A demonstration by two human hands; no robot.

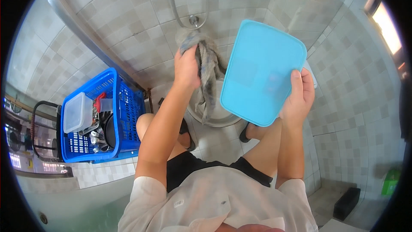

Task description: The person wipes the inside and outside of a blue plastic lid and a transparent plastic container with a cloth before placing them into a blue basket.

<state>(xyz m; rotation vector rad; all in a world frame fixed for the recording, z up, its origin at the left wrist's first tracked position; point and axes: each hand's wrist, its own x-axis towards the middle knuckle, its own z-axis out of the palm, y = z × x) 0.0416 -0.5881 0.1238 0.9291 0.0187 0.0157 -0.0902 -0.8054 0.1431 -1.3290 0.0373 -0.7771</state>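
Blue basket (130, 122) at nine o'clock, tub (79, 112) and utensils (95, 139) inside. Blue lid (259, 71) at two, right hand (299, 96) gripping its four-o'clock edge, thumb on top. Cloth (209, 75) at twelve, bunched in left hand (187, 69), lower end hanging.

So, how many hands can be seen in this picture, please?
2: the left hand, left of centre, clutching the grey cloth; the right hand, right of centre, holding the blue lid by its right edge. No other hand shows; some fingers are hidden.
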